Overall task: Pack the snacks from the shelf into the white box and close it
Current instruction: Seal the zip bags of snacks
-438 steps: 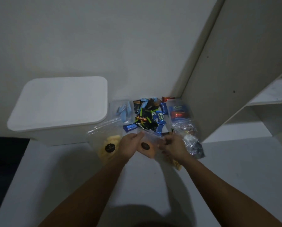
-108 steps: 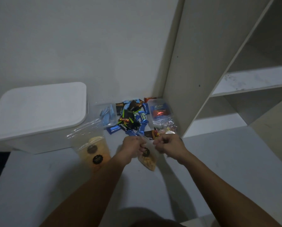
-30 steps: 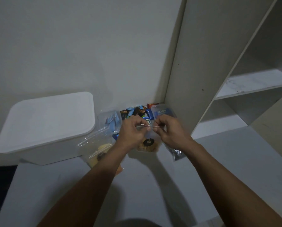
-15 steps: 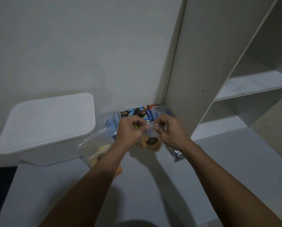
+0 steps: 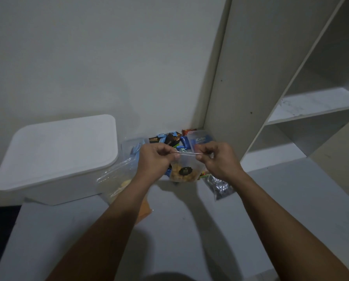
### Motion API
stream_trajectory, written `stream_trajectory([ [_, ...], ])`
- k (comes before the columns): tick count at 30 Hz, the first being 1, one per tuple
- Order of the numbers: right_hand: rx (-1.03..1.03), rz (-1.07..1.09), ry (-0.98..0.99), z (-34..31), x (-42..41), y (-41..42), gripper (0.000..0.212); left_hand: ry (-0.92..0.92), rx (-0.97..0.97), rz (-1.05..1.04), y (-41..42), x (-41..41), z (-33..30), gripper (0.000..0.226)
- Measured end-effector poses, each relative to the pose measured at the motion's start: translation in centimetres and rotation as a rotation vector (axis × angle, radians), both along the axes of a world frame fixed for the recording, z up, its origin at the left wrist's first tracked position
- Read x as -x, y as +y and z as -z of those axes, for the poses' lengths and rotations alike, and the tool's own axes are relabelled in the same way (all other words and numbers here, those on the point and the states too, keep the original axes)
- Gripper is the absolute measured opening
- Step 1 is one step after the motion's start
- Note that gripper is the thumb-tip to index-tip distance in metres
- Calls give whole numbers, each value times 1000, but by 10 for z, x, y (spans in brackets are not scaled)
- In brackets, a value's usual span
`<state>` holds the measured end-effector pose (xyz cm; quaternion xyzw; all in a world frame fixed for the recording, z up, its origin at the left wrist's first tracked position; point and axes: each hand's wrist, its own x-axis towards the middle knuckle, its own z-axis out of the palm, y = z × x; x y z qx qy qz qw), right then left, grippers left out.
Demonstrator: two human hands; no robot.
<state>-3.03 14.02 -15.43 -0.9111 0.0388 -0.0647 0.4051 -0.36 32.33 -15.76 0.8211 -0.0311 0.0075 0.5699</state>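
A small clear zip bag of golden cookies (image 5: 184,171) with a round black label hangs above the white surface. My left hand (image 5: 154,159) and my right hand (image 5: 216,157) each pinch one end of its top strip. The white box (image 5: 53,153) stands at the left with its lid shut. A heap of wrapped candies (image 5: 169,139) in blue, black and orange lies against the wall behind my hands. A second clear cookie bag (image 5: 118,179) leans by the box, partly hidden by my left forearm.
A clear tub with blue packets (image 5: 200,138) and a clear bag of dark wrapped sweets (image 5: 219,186) sit beside the tall shelf unit (image 5: 291,110) on the right. The wall is close behind. The white surface (image 5: 179,230) extends toward me.
Over the last second the cookie bag stayed raised between both hands, and my fingers shifted slightly along its top strip. Several seconds ago the bag was lower, near the surface.
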Motion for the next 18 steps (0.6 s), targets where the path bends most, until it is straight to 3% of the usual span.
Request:
stream_trajectory([
  [4,-123,-2,23,-3,1,-2,7,1,11,-1,6,-1,1,25],
  [18,-162,-49,80,0,-1,-8,7,72,0,11,22,3,2,12],
])
